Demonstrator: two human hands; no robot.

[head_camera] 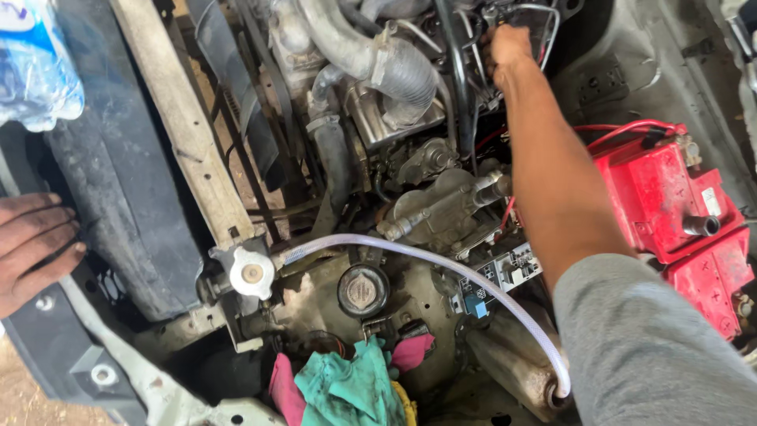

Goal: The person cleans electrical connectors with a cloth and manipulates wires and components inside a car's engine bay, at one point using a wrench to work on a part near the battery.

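I look down into a vehicle's engine bay. My right hand, on a grey-sleeved arm, reaches far in among black hoses and wires at the back of the engine; its fingers are hidden, so what it grips is unclear. My left hand lies flat, fingers spread, on the black front panel at the left edge. A clear plastic tube curves from near the white radiator cap across to a rusty pipe at lower right.
A red battery with red cables sits right of my arm. A black round cap, green rag and pink rag lie near the front. A large grey hose crosses the top. Wrapped water bottles sit top left.
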